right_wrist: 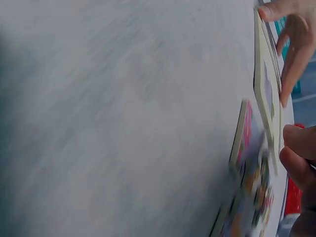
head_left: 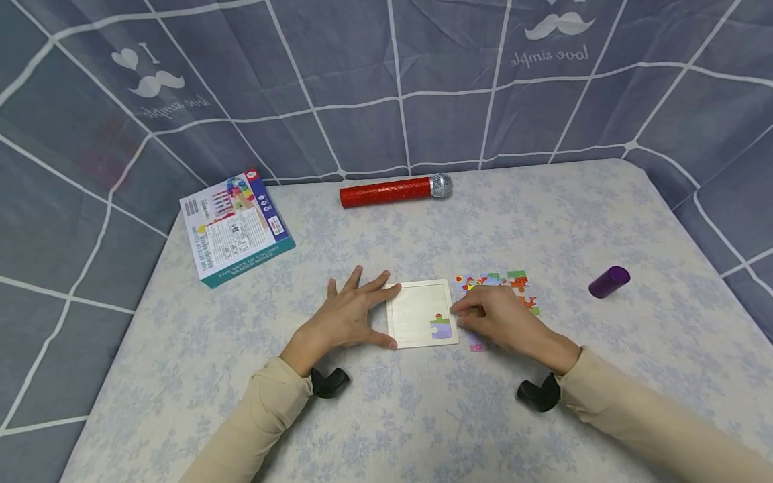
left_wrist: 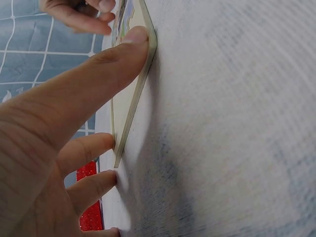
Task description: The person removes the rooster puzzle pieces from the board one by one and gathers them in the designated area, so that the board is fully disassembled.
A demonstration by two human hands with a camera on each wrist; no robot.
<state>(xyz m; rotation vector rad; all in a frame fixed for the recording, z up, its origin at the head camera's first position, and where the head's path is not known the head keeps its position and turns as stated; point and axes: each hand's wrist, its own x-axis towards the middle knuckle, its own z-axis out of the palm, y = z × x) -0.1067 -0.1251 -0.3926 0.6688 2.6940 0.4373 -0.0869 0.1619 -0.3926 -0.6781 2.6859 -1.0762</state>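
Observation:
A white square puzzle tray (head_left: 417,345) lies on the table, with a purple and green jigsaw piece (head_left: 441,329) in its near right corner. My left hand (head_left: 347,312) is spread at the tray's left side; its thumb and index finger rest on the rim, also seen in the left wrist view. By the right rim is my right hand (head_left: 507,320), thumb and index finger bent with a small gap between the tips. I see nothing between them. Under and behind it lie several colourful loose jigsaw pieces (head_left: 518,282), partly hidden; the right wrist view shows some blurred pieces (right_wrist: 245,131).
A red glitter microphone (head_left: 386,192) lies at the back. A bead-toy box (head_left: 238,228) is at the back left, and a purple cylinder (head_left: 608,282) lies to the right. A grey checked curtain (head_left: 362,74) hangs behind the flowered tabletop (head_left: 410,429).

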